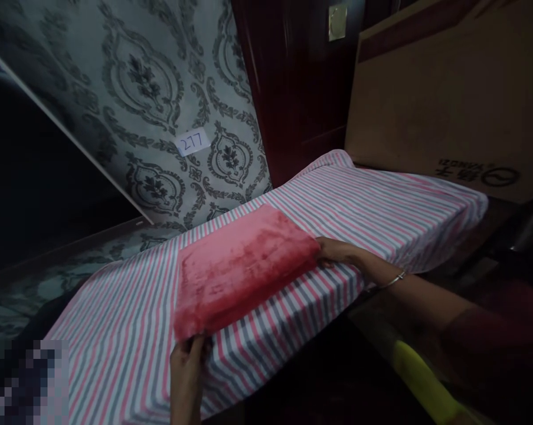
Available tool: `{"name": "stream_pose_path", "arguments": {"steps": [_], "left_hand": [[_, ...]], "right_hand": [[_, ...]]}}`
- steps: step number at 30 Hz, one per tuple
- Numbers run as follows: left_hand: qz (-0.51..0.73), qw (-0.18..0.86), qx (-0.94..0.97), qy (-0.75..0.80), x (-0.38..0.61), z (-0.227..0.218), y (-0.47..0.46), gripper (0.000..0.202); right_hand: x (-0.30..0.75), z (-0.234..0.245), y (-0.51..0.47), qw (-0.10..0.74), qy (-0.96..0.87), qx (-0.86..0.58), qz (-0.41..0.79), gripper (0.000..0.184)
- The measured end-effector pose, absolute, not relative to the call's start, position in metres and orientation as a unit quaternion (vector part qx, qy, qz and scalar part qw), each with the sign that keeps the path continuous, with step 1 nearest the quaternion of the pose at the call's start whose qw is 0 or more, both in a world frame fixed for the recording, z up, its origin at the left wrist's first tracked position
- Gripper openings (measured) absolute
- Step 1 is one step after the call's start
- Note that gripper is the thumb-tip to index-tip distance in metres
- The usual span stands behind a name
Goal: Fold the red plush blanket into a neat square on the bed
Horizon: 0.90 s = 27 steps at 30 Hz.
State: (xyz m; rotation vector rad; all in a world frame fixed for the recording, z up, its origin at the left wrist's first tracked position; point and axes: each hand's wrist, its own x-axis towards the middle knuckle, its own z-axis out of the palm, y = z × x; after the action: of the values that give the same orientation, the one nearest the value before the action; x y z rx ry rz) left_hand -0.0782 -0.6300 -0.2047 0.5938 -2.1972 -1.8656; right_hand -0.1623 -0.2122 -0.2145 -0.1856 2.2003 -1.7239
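A red plush towel [244, 265], folded into a flat rectangle, lies on a table spread with a pink, grey and white striped cloth [128, 330]. Its velvety pile shows lighter and darker patches. At its near left corner, my left hand [187, 366] pinches the edge between thumb and fingers. My right hand [337, 251], with a bangle on the wrist, grips the near right corner; some of its fingers are hidden. The towel stays flat on the striped cloth between both hands.
A large cardboard box [443, 100] stands behind the table's right end. Patterned wallpaper [142, 82] carries a label reading 277 [193, 141]. A dark screen-like panel [40, 165] is at left. Below right is a blurred yellow object [423, 378].
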Motion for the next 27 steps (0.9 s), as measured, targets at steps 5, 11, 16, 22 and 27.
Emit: {"name": "stream_pose_path", "arguments": {"steps": [5, 11, 16, 22, 27], "left_hand": [[-0.608, 0.096, 0.197, -0.764, -0.078, -0.202, -0.629, 0.055], [-0.608, 0.098, 0.196, -0.763, -0.079, -0.204, -0.631, 0.059], [-0.576, 0.09, 0.173, -0.794, -0.077, -0.202, -0.633, 0.064], [-0.535, 0.178, 0.198, -0.802, -0.08, -0.212, -0.66, 0.069], [-0.495, 0.146, 0.165, -0.84, -0.086, -0.23, -0.679, 0.067]], "right_hand": [[-0.165, -0.211, -0.216, 0.155, 0.778, -0.076, -0.604, 0.01], [-0.17, -0.203, -0.214, 0.204, 0.769, -0.117, -0.595, 0.011], [-0.177, -0.204, -0.216, 0.207, 0.777, -0.126, -0.581, 0.017], [-0.162, -0.207, -0.206, 0.158, 0.778, -0.12, -0.596, 0.017], [-0.15, -0.209, -0.2, 0.125, 0.776, -0.105, -0.61, 0.031]]}}
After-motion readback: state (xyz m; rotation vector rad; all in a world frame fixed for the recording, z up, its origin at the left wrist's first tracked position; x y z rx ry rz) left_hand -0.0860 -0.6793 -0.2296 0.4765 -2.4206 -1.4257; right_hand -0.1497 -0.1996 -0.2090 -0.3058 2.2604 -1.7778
